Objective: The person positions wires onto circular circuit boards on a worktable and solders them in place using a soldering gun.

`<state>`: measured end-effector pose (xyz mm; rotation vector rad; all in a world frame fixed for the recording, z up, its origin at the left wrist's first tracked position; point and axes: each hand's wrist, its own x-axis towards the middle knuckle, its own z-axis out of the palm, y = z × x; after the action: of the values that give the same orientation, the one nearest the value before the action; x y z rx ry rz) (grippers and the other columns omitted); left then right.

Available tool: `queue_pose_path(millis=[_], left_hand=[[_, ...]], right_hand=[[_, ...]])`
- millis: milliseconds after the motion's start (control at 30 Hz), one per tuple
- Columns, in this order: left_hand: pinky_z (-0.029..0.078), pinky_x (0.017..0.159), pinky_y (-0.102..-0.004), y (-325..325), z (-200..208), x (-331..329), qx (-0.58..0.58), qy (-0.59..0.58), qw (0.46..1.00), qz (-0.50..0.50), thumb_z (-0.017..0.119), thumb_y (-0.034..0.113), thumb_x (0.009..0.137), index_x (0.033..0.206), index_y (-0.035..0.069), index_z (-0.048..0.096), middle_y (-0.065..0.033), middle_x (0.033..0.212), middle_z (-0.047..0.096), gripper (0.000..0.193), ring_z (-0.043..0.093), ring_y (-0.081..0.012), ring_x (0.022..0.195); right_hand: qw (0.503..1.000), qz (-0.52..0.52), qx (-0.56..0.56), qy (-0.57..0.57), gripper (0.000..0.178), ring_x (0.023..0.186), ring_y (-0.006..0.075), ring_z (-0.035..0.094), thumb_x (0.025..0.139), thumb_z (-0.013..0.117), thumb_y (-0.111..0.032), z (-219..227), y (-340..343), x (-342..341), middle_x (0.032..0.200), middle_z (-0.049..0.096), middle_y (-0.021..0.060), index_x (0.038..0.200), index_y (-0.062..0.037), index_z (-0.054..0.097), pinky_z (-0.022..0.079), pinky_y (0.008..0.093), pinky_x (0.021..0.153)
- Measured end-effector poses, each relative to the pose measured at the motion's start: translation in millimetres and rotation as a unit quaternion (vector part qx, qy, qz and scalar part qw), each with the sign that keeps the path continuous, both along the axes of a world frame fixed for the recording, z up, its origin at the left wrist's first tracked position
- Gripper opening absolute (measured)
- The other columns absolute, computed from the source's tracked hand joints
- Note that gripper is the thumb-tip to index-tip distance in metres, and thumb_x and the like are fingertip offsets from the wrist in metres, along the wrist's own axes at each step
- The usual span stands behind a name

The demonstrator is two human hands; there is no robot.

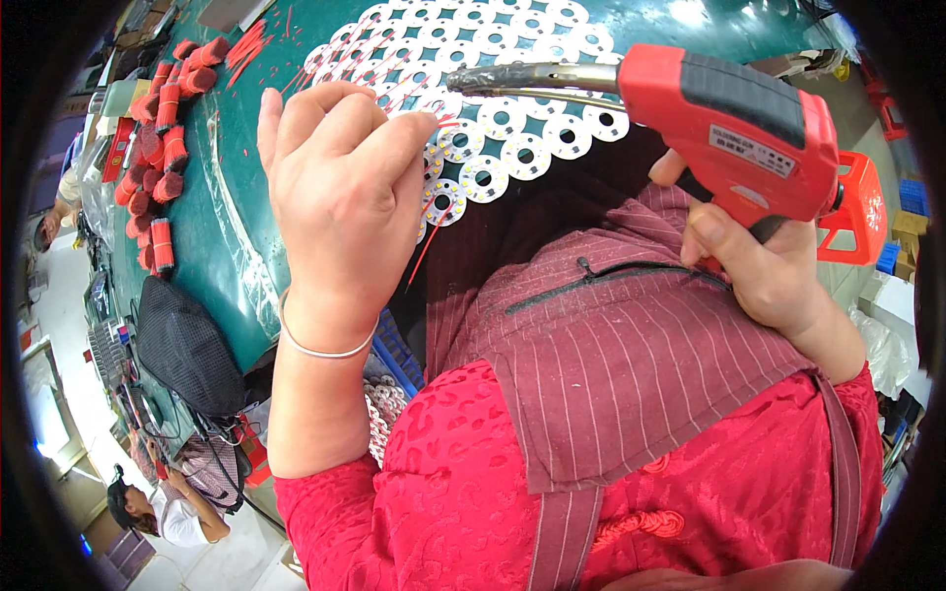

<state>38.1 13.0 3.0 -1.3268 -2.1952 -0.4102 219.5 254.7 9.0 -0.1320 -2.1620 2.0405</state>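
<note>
My right hand (pixel 764 261) grips a red and black soldering gun (pixel 724 138) by its handle. Its long, dark-ended tip (pixel 483 79) points left over rows of white ring-shaped LED boards (pixel 525 156) on the green table. Beside the tip, my left hand (pixel 340 182) is closed, its fingers curled over the boards' left part. Whatever lies in those fingers is hidden behind them. Short red wires (pixel 394 74) lie across many boards at the far left of the group. Another red wire (pixel 424 258) hangs from a near board by my left wrist.
Bundles of red wire (pixel 169 148) are heaped along the left of the green table (pixel 222 212), with loose red wires (pixel 248 49) beyond. A black mesh item (pixel 187 345) is at its left edge. Another person (pixel 168 512) is at lower left. A red plastic frame (pixel 855 212) stands right.
</note>
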Motion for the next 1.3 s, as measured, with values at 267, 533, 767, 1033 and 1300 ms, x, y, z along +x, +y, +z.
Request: queue_pose_path(millis=[267, 533, 767, 1033, 1300], left_hand=[[0.039, 0.100, -0.0560, 2, -7, -2, 0.000, -0.003, 1.000, 0.010, 0.073, 0.007, 0.070, 0.079, 0.017, 0.073, 0.0016, 0.074, 0.057, 0.014, 0.060, -0.0225, 0.091], [0.041, 0.096, -0.0456, 2, -6, 1, 0.005, 0.005, 1.000, -0.002, 0.075, 0.006, 0.074, 0.083, 0.014, 0.074, -0.0007, 0.072, 0.058, 0.012, 0.059, -0.0218, 0.085], [0.041, 0.096, -0.0459, 1, -5, 0, -0.005, 0.006, 1.000, 0.003, 0.075, 0.006, 0.074, 0.084, 0.014, 0.075, -0.0009, 0.073, 0.058, 0.012, 0.059, -0.0222, 0.085], [0.042, 0.095, -0.0459, 2, -7, -1, -0.006, 0.022, 1.000, 0.006, 0.075, 0.009, 0.075, 0.084, 0.014, 0.075, -0.0011, 0.073, 0.058, 0.011, 0.059, -0.0224, 0.085], [0.041, 0.097, -0.0491, 1, -12, -3, 0.012, 0.020, 1.000, 0.008, 0.076, 0.009, 0.073, 0.081, 0.015, 0.073, 0.0009, 0.076, 0.060, 0.011, 0.060, -0.0224, 0.090]], right_hand=[[0.997, 0.032, 0.059, -0.031, 0.040, 0.070, 0.0121, 0.060, 0.094, 0.059, -0.005, -2, 4, 2, 0.104, 0.060, 0.0139, 0.130, 0.0049, 0.047, 0.052, 0.0244, 0.061], [0.997, 0.032, 0.068, -0.017, 0.039, 0.072, 0.0109, 0.059, 0.095, 0.059, -0.005, -1, 2, 0, 0.118, 0.062, 0.0194, 0.131, 0.0042, 0.048, 0.052, 0.0242, 0.063], [0.997, 0.035, 0.060, -0.020, 0.038, 0.073, 0.0116, 0.059, 0.095, 0.057, -0.002, -6, 1, -1, 0.116, 0.062, 0.0182, 0.131, 0.0032, 0.048, 0.052, 0.0258, 0.063], [0.997, 0.024, 0.068, -0.015, 0.040, 0.073, 0.0133, 0.060, 0.094, 0.058, -0.002, -3, 1, -2, 0.113, 0.061, 0.0190, 0.132, 0.0039, 0.047, 0.053, 0.0262, 0.063], [0.998, 0.024, 0.051, -0.009, 0.042, 0.072, 0.0133, 0.060, 0.095, 0.057, -0.004, 0, 1, -1, 0.125, 0.059, 0.0244, 0.134, 0.0047, 0.044, 0.052, 0.0265, 0.064]])
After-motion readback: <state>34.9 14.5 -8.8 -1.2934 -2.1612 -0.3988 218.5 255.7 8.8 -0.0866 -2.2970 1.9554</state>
